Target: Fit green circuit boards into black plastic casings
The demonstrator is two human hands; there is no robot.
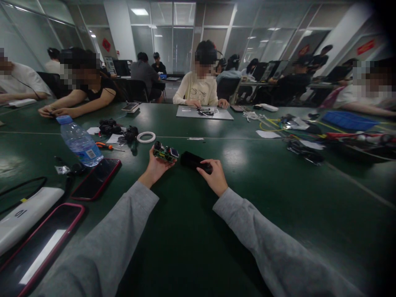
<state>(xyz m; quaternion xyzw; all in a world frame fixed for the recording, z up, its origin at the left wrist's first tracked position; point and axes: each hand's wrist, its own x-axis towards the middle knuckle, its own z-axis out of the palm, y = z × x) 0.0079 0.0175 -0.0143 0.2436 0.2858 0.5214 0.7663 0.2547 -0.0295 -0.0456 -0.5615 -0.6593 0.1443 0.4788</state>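
— On the green counter (192,231), seen from our head camera, we have the small circuit board (166,153) cupped in our left hand (156,167), lifted just off the surface, fingers curled narrowly under and around its near edge.

— And our right hand (213,175)?

— It rests on the black casing (193,161), which lies flat on the counter just right of the board. The fingers lie over its right end; we cannot tell whether they grip it or merely press on it.

— How would we say the board handles?

— Light and stiff, we judge, but fragile: bare parts stand up from it, so we would hold it by the edges, never by the top. The casing looks like smooth hard plastic, a bit slippery, best taken across its long sides.

— What escapes us?

— The board's underside is hidden by our palm, and its parts are too small to name. Our fingers cover the casing's right end. Off to the left, the water bottle (79,142) hides part of the clutter behind it, one phone (96,178) lies near it, and a nearer phone (40,247) is cut off by the frame.
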